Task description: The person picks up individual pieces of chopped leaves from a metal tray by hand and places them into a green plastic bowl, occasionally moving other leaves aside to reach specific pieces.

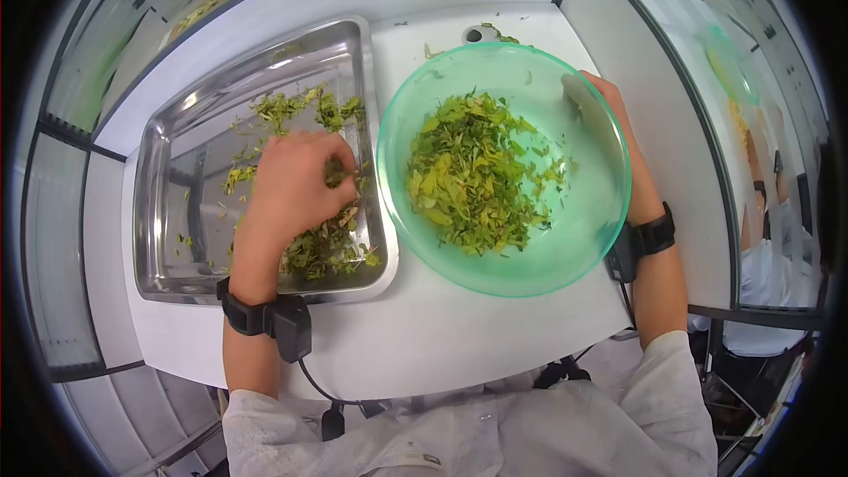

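My left hand point(305, 178) is over the steel tray point(380, 238), fingers curled toward the thumb. Green chopped leaves point(309, 252) lie around and below it, and some show in the loop of the fingers. To the right of the tray stands a translucent green bowl point(574, 238), with a heap of chopped leaves point(468, 177) mostly on its left side. My right hand point(609, 99) holds the bowl at its right rim; part of it is hidden behind the bowl wall.
The white table point(424, 336) has pale panels point(658, 106) at its back and sides. A round grommet point(481, 34) and scattered leaf bits lie behind the bowl. Black devices with cables point(287, 327) are strapped to both wrists. Blurred reflections show at the right.
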### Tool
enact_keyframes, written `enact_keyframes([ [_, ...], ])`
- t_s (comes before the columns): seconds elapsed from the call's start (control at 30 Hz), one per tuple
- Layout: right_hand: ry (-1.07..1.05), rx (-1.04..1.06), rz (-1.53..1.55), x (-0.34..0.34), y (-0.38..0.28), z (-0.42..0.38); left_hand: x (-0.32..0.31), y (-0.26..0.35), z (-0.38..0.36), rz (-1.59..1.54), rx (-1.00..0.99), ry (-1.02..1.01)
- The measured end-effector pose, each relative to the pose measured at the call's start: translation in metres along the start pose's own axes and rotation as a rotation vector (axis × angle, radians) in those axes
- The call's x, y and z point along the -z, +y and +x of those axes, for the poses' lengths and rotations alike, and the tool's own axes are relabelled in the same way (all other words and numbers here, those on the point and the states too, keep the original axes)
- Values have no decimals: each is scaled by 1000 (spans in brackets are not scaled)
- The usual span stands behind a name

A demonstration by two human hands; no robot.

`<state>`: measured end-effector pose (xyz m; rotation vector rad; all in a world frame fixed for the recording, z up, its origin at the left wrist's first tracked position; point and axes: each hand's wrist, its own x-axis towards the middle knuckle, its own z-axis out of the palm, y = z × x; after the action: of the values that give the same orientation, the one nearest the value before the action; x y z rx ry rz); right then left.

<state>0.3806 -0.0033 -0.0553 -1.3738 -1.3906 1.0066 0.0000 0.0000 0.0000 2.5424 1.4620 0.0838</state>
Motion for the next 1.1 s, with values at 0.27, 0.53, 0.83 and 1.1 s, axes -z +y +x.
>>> enact_keyframes([
  [0.27, 42, 4, -9, -1, -4, 0, -1, 3, 6, -433, -73, 410],
  [0.53, 39, 43, -26, -1, -2, -1, 0, 6, 5, -528, -17, 402],
  [0.83, 65, 73, 18, -8, -12, -9, 2, 8, 5, -647, -70, 382],
  [1.1, 55, 23, -9, -3, -4, -2, 4, 11, 6, -650, -91, 470],
])
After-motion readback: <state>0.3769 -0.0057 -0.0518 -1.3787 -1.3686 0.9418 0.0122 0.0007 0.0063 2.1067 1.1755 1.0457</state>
